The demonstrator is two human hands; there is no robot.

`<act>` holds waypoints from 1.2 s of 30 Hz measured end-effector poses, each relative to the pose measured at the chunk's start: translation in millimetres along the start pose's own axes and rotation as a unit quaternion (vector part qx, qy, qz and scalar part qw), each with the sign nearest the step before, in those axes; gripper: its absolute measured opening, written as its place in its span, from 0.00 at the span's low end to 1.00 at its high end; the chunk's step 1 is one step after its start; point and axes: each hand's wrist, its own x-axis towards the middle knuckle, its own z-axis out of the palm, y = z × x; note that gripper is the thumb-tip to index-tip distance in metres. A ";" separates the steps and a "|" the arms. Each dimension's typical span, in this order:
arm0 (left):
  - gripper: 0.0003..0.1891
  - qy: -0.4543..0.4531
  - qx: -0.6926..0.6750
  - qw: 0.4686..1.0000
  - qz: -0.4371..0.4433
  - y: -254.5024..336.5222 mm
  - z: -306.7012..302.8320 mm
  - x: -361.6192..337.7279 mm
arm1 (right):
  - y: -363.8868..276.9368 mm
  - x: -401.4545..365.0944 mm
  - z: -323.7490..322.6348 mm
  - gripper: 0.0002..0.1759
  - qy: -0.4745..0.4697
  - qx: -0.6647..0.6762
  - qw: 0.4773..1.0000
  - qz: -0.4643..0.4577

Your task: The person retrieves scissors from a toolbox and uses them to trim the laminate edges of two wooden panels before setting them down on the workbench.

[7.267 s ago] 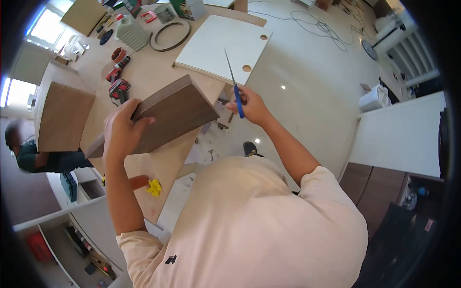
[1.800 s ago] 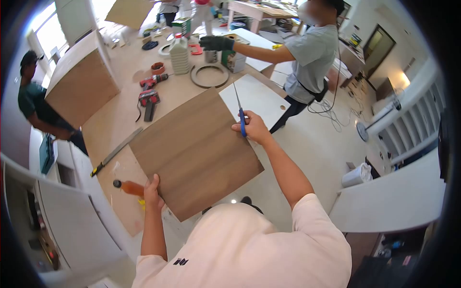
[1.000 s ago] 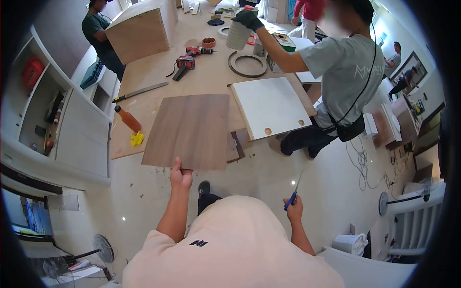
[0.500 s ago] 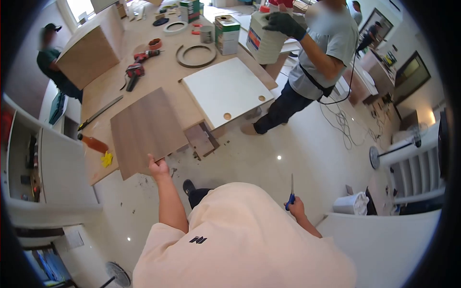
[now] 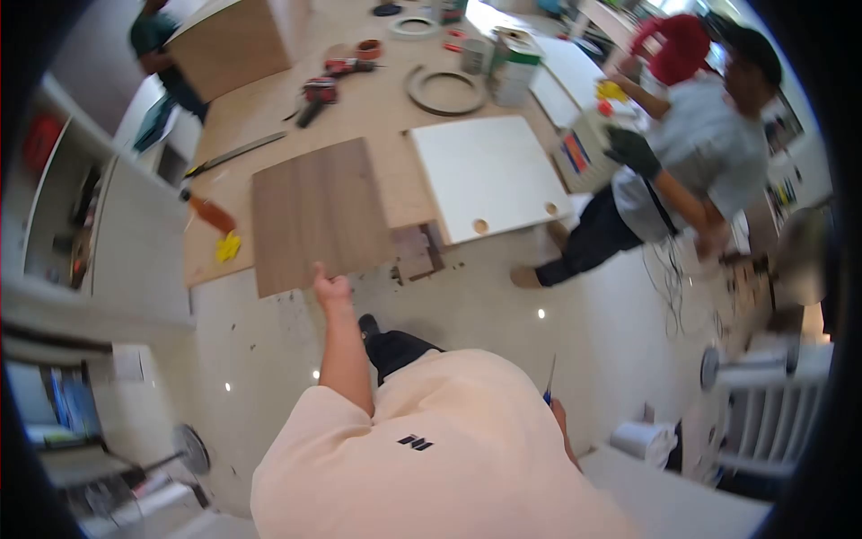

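Observation:
My left hand grips the near edge of a brown wood-grain panel, thumb on top. The panel lies on the plywood worktable and juts past its front edge. Low at my right side, my right hand is partly hidden behind my shirt. It holds a blue-handled tool with a long thin metal shaft pointing up; its exact kind is hard to make out. Right of the brown panel lies a white panel with two round holes near its front edge.
On the table are an orange bottle, a yellow object, a handsaw, a red drill, an edging coil and a can. A gloved co-worker holds a jug at right. Debris lies on the floor.
My view has turned, shifting the table contents right and somewhat up. The co-worker with the jug now leans lower beside the table. My right hand has become mostly hidden. My left hand stays on the panel.

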 end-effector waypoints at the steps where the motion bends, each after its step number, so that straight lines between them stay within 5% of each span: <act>1: 0.15 -0.020 -0.074 0.997 -0.006 -1.6 5.6 -6.8 | -4.9 2.8 -1.7 0.24 -0.007 -0.006 1.000 0.003; 11: 0.18 -0.039 -0.222 0.974 0.000 -6.7 1.0 19.8 | -29.8 44.4 11.6 0.24 -0.067 -0.064 0.996 -0.011; 14: 0.17 -0.050 -0.147 0.987 0.047 -1.5 9.8 -2.2 | -39.3 50.4 18.6 0.24 -0.079 -0.073 0.994 -0.021; 17: 0.16 -0.106 0.030 0.993 -0.049 28.2 14.1 -57.7 | -49.6 59.6 26.7 0.24 -0.091 -0.080 0.992 -0.034; 20: 0.13 -0.150 0.339 0.902 -0.223 61.8 -11.3 -62.7 | -64.1 73.3 37.0 0.24 -0.103 -0.087 0.990 -0.048; 23: 0.09 -0.176 0.496 0.842 -0.121 124.7 -7.1 -77.2 | -83.5 79.6 51.9 0.24 -0.114 -0.083 0.989 -0.055; 27: 0.11 -0.072 0.478 0.862 0.155 216.0 26.4 -5.2 | -117.4 79.8 75.5 0.24 -0.119 -0.079 0.988 -0.060; 29: 0.23 -0.005 0.516 0.772 0.372 238.3 34.7 62.6 | -136.3 78.2 92.6 0.24 -0.117 -0.078 0.988 -0.063; 32: 0.37 0.052 0.564 0.626 0.536 250.5 58.5 128.1 | -165.5 72.3 120.7 0.25 -0.112 -0.082 0.989 -0.052; 36: 0.41 -0.002 0.554 0.666 0.500 260.2 98.4 145.5 | -189.7 66.2 161.3 0.25 -0.100 -0.092 0.990 -0.035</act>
